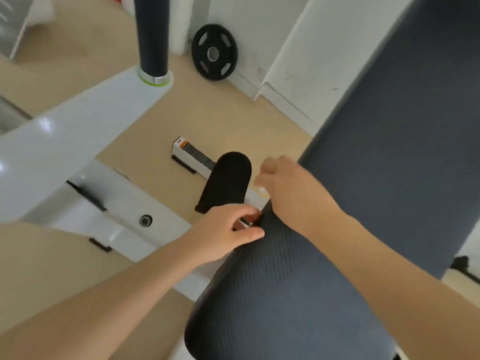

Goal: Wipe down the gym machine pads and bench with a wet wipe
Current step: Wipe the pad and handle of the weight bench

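The dark grey bench seat pad [285, 294] fills the lower middle, and the long back pad [405, 120] rises at the right. A black foam roller pad [227, 178] sticks out past the seat's far end. My left hand [226, 233] is at the seat's far left corner, thumb and forefinger pinched around a small shiny metal piece [246, 222]. My right hand [291, 188] hovers over the joint between seat and back pad, blurred, fingers curled down. A small white bit [262, 189] shows at its fingertips; I cannot tell whether it is a wipe.
The machine's white frame [78, 141] crosses the left side, with a black padded post [153, 35] standing on it. A black weight plate [214, 52] leans against the white wall. A white floor bar [192, 157] lies on the beige floor.
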The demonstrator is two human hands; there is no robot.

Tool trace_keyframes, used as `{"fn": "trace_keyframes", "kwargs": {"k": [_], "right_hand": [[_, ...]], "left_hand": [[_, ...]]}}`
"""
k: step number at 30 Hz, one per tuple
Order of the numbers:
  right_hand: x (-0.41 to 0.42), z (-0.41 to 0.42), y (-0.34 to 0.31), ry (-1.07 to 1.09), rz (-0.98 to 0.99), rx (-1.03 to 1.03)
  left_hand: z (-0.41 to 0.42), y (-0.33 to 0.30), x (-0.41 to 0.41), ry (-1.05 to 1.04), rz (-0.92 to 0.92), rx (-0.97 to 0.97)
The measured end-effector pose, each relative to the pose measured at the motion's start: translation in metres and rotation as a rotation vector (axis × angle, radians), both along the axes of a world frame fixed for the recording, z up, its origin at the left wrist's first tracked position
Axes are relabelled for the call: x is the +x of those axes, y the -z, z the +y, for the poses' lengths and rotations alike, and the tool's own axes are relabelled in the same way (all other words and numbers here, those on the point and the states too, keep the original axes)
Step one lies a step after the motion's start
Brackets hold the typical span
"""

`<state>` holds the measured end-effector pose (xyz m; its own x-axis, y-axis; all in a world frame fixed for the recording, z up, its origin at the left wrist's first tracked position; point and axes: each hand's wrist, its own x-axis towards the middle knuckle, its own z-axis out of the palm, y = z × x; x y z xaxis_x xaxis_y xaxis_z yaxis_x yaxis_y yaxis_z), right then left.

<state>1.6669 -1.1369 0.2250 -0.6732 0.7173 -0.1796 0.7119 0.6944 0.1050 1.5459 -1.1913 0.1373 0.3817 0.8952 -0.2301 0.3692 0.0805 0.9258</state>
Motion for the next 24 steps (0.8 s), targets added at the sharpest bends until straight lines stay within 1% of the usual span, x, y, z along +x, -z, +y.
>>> {"fn": "trace_keyframes", "kwargs": {"k": [1,2,3,5,8,11,14,16,18,21,22,24], "right_hand": [[0.0,0.002,-0.003,-0.031,-0.189,-0.117],[0.0,0.002,-0.006,-0.045,-0.298,-0.195],[0.0,0.003,-0.011,-0.044,-0.33,-0.249],[0.002,0.006,-0.017,-0.055,-0.341,-0.318],[0.008,0.017,-0.024,-0.149,-0.354,-0.379],[0.019,0.044,-0.034,-0.215,-0.408,-0.291],[0.029,0.072,-0.05,-0.137,-0.467,-0.14],[0.029,0.078,-0.055,-0.119,-0.47,-0.1],[0.022,0.069,-0.049,-0.16,-0.47,-0.179],[0.013,0.043,-0.031,-0.243,-0.406,-0.346],[0.011,0.038,-0.03,-0.251,-0.381,-0.374],[0.012,0.045,-0.037,-0.279,-0.39,-0.391]], "left_hand": [[-0.003,-0.004,0.002,-0.006,0.016,-0.03],[-0.006,-0.007,0.003,-0.024,0.029,-0.068],[-0.008,-0.01,0.006,-0.049,0.033,-0.109],[-0.011,-0.015,0.011,-0.097,0.053,-0.163],[-0.013,-0.019,0.014,-0.138,0.084,-0.21],[-0.012,-0.022,0.014,-0.154,0.101,-0.235],[-0.013,-0.022,0.018,-0.173,0.125,-0.269],[-0.011,-0.022,0.019,-0.194,0.124,-0.302],[-0.007,-0.023,0.019,-0.219,0.099,-0.35],[-0.007,-0.027,0.021,-0.239,0.086,-0.381],[-0.008,-0.029,0.021,-0.241,0.094,-0.383],[-0.008,-0.032,0.022,-0.238,0.099,-0.392]]}}
